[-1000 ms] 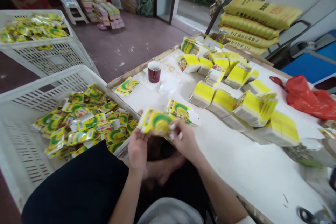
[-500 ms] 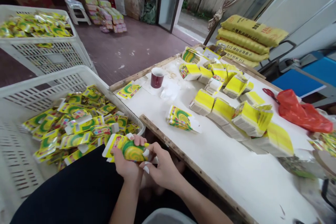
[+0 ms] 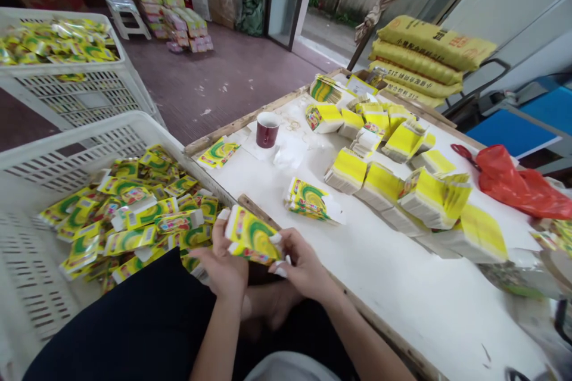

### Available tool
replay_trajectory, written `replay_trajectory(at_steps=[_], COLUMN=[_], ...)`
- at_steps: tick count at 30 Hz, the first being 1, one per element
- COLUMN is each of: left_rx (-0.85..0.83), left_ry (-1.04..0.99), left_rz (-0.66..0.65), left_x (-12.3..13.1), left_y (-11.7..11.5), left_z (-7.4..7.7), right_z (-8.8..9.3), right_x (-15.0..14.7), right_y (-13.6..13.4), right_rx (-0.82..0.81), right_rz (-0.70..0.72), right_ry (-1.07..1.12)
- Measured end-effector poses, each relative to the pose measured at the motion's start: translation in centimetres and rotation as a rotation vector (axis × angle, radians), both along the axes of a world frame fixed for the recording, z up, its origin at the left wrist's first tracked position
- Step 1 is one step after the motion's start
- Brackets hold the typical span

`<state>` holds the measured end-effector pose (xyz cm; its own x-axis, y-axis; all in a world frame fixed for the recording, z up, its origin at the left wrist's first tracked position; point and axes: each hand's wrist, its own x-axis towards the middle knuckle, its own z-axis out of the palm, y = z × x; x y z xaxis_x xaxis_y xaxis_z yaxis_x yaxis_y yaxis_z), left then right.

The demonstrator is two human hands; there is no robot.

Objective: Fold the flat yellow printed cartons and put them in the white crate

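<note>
Both hands hold one small yellow-and-green carton over my lap, at the near edge of the white table. My left hand grips its left end with thumb up. My right hand pinches its right end with the fingertips. The carton looks partly opened into a box shape. A small pile of flat cartons lies on the table just beyond my hands. To the left, a white plastic crate holds several folded cartons.
Stacks of flat yellow cartons cover the table's middle and back. A dark red cup stands at the far left edge, a red plastic bag at the right. A second filled crate and yellow sacks sit behind.
The carton was held near the table edge, dropped lower toward my lap and the crate, then came back up to the right. It now looks more opened out.
</note>
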<state>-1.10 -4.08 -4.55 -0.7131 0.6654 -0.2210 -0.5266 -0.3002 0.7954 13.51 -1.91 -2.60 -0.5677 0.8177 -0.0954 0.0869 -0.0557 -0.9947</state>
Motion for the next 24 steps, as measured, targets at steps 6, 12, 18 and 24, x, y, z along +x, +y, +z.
replay_trajectory(at_steps=[6, 12, 18, 24], left_rx=[-0.016, -0.223, -0.38, -0.482], left_ry=[0.13, 0.379, 0.528, 0.55], left_rz=[0.022, -0.064, -0.184, -0.333], left_x=[-1.0, -2.2, -4.0, -5.0], left_y=[7.1, 18.1, 24.1, 25.7], left_z=[1.0, 1.7, 1.1, 1.1], right_z=[1.7, 0.6, -0.1, 0.0], right_x=[7.2, 10.1, 10.4, 10.2], right_y=[2.7, 1.6, 0.9, 0.7], right_rx=[0.056, -0.074, -0.198, -0.256], right_rz=[-0.174, -0.214, -0.235, -0.194], right_ry=[0.064, 0.145, 0.26, 0.239])
